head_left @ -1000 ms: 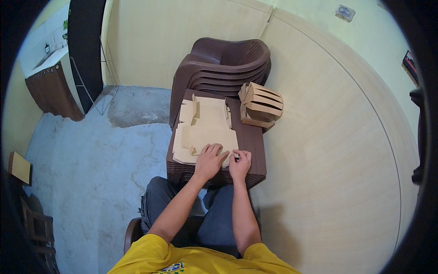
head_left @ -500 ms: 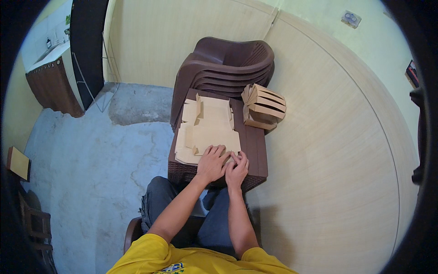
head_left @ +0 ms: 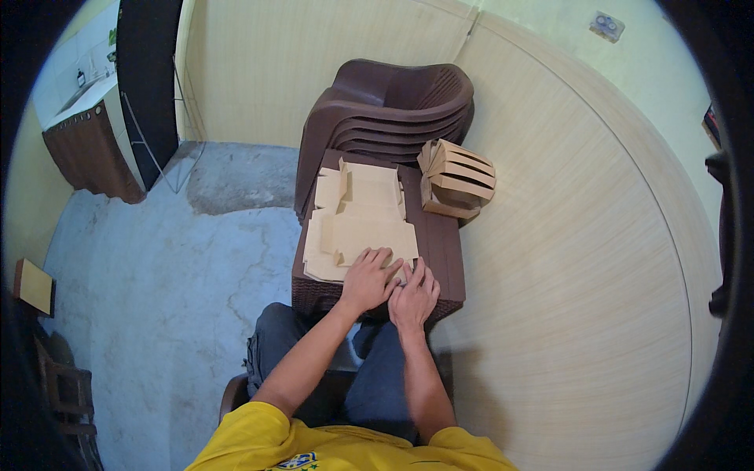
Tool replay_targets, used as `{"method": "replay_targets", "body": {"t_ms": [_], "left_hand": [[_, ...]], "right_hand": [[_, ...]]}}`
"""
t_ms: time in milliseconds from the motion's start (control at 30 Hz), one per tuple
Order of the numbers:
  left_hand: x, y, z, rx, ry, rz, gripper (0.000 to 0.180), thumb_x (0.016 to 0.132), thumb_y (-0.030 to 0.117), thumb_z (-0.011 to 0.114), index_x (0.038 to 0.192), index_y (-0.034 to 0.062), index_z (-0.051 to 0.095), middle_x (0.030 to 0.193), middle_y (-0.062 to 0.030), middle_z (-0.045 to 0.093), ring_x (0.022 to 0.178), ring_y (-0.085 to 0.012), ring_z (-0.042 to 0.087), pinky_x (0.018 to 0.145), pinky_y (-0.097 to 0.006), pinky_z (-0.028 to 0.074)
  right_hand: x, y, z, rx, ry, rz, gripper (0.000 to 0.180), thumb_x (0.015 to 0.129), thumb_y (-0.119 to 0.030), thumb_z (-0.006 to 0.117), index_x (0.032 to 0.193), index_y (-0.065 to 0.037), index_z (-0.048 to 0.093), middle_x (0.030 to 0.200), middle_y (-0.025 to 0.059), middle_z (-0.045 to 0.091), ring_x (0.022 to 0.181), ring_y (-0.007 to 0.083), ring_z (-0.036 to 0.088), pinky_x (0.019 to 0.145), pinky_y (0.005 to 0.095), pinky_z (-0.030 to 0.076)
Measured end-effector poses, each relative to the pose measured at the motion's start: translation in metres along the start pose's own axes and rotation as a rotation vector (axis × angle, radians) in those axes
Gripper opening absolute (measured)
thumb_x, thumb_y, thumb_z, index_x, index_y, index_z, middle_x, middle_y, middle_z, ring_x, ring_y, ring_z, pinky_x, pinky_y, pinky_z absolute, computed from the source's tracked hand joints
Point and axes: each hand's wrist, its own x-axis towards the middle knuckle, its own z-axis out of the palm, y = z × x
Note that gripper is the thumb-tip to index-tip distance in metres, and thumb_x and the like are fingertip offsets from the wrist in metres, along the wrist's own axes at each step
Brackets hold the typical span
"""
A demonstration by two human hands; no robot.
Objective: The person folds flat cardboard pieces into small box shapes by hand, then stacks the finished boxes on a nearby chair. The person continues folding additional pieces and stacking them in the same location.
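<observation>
A brown cardboard box blank point(head_left: 369, 234), partly folded with small flaps standing up on its left side, lies over more flat cardboard on a dark brown woven-look table point(head_left: 441, 255). Across its near edge rests my left hand point(head_left: 369, 279), fingers stretched out on the board and thumb side toward the right. Close beside it, my right hand point(head_left: 414, 297) has its bent fingers closed at the near right corner, gripping a flap there. The two hands nearly touch, and they hide most of that corner's fold.
Behind the table stands a stack of brown plastic chairs point(head_left: 393, 106). Several folded cardboard pieces point(head_left: 458, 179) sit nested at the table's far right, beside a pale panelled wall point(head_left: 573, 259). Bluish concrete floor point(head_left: 173, 290) lies to the left. A curtained sink counter point(head_left: 94, 153) stands far left.
My right hand has shifted slightly to the right and turned a little at the corner. My left hand stays nearly in place. The whole view has moved slightly.
</observation>
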Motion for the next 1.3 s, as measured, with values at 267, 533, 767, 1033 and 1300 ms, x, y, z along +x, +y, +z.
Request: {"method": "replay_targets", "body": {"t_ms": [267,533,767,1033,1300], "left_hand": [[0.003,0.002,-0.007,-0.038,-0.031,-0.013,0.049,0.097,0.036,0.069,0.142,0.0152,0.072,0.138,-0.0148,0.061,0.123,-0.0349,0.059,0.115,-0.048,0.046],[0.020,0.007,-0.001,-0.093,0.037,-0.204,0.053,0.096,0.031,0.069,0.143,0.0074,0.068,0.128,-0.0149,0.069,0.122,-0.0337,0.064,0.109,-0.048,0.051],[0.059,-0.032,0.020,-0.193,0.026,-0.195,0.052,0.098,0.024,0.066,0.148,0.0088,0.065,0.113,-0.0179,0.076,0.106,-0.0380,0.071,0.092,-0.050,0.058],[0.074,-0.039,0.023,-0.136,-0.096,-0.298,0.046,0.105,0.029,0.063,0.151,0.0254,0.065,0.106,-0.0147,0.071,0.096,-0.0377,0.072,0.087,-0.050,0.059],[0.071,-0.036,0.036,-0.046,-0.039,-0.235,0.034,0.105,0.027,0.064,0.137,0.0150,0.068,0.109,-0.0118,0.065,0.104,-0.0327,0.070,0.087,-0.048,0.060]], "right_hand": [[0.040,0.030,0.009,0.121,-0.004,0.102,0.059,0.095,-0.023,0.068,0.149,-0.005,0.057,0.144,0.0146,0.066,0.137,0.0383,0.054,0.117,0.0589,0.036],[0.098,0.046,0.043,0.214,0.039,0.307,0.017,0.086,-0.015,0.079,0.099,-0.004,0.080,0.114,0.0163,0.073,0.110,0.0360,0.067,0.102,0.0452,0.053],[0.092,0.031,0.057,0.444,0.101,0.156,0.019,0.086,-0.008,0.077,0.103,-0.001,0.078,0.106,0.0171,0.075,0.096,0.0346,0.073,0.086,0.0422,0.059],[0.068,0.021,0.048,0.206,0.035,-0.168,0.024,0.094,-0.011,0.070,0.115,-0.001,0.080,0.126,0.0157,0.077,0.108,0.0356,0.069,0.098,0.0485,0.055],[0.100,0.070,0.049,0.879,-0.274,0.511,0.018,0.089,-0.003,0.087,0.102,0.001,0.075,0.094,0.0063,0.077,0.083,0.0116,0.070,0.075,0.0274,0.056]]}}
